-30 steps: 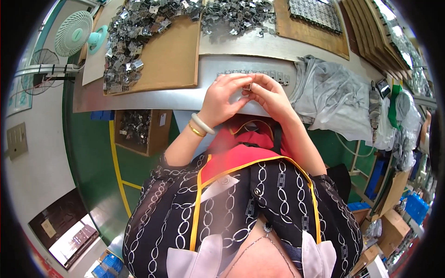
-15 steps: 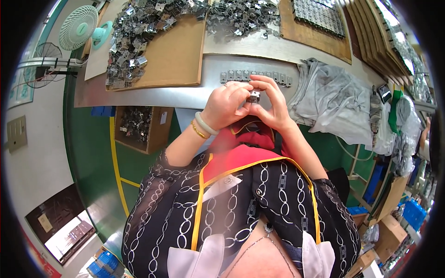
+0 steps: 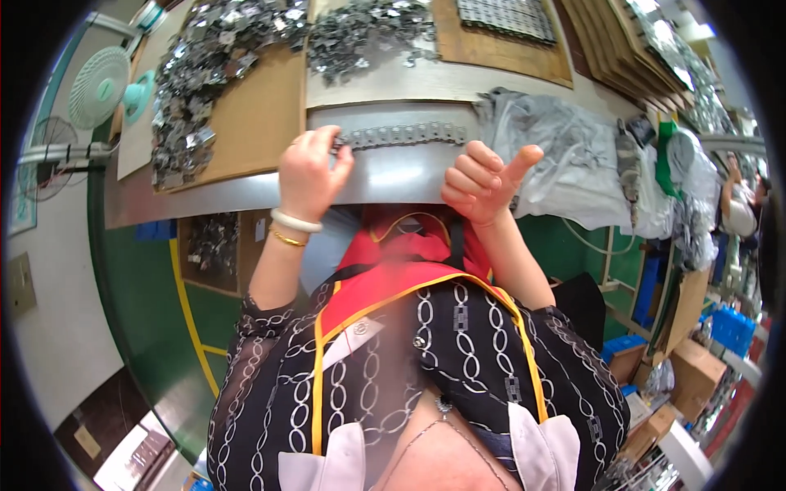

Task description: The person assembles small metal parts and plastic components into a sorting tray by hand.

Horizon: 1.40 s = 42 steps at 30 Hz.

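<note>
A row of small grey metal pieces (image 3: 409, 133) lies along the near strip of the steel bench top (image 3: 385, 186). At its left end, my left hand (image 3: 309, 170) has thumb and fingertips closed around a small dark metal piece (image 3: 337, 144), mostly covered by the fingers. To the right, below the row's right end, my right hand (image 3: 483, 182) hovers with its fingers curled in and the thumb stretched away. Anything inside those curled fingers is hidden.
A brown board (image 3: 254, 114) at the left carries heaped metal pieces (image 3: 188, 98); another heap (image 3: 368, 37) lies beyond. Ordered metal pieces (image 3: 508, 18) fill a board at the back. Grey plastic sheeting (image 3: 557, 164) covers the right side. A box of parts (image 3: 214, 250) sits below.
My hands have parted from around a small metal piece held together in front of me. The left moved to the row's left end; the right drew back with fingers curled. The view shifted.
</note>
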Available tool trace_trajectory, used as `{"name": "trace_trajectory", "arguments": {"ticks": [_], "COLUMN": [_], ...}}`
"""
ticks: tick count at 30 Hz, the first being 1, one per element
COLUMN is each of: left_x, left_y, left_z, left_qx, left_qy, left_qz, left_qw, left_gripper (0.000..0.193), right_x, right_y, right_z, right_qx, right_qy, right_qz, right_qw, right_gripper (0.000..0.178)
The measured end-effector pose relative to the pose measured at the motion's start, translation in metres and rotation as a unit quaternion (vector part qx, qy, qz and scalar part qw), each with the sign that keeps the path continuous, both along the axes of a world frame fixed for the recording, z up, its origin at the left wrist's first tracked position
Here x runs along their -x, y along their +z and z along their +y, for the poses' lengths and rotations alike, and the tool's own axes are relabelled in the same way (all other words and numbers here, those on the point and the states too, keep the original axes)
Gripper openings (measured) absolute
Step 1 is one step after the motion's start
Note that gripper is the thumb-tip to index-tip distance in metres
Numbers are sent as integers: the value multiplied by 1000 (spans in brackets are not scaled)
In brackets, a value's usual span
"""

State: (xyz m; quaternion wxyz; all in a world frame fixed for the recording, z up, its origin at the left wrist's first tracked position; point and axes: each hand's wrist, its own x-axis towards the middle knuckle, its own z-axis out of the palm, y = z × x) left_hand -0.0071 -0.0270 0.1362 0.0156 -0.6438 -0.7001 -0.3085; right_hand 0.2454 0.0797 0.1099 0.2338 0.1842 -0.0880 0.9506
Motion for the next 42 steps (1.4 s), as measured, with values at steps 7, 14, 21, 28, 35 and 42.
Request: {"name": "trace_trajectory", "arguments": {"ticks": [7,14,21,28,35,42], "left_x": [23,26,39,29,23,30], "left_y": [-47,-59,-63,-84,-78,-85], "left_z": [13,23,9,18,33,37], "left_qx": [94,162,176,147,139,142], "left_qy": [93,58,3,-12,-16,-10], "left_qz": [130,64,-76,-53,-63,-20], "left_qw": [983,983,981,988,988,990], "left_gripper": [19,19,30,76,56,48], "right_x": [-4,-29,-63,-65,-64,-69], "right_y": [19,10,-10,-25,-32,-38], "right_z": [-8,15,43,34,29,29], "right_qx": [-32,-57,-139,-133,-119,-93], "right_qy": [34,-45,-239,-279,-290,-313], "right_qz": [102,-9,-279,-319,-349,-361], "right_qw": [994,997,920,896,883,874], "right_gripper": [57,62,58,47,40,38]}}
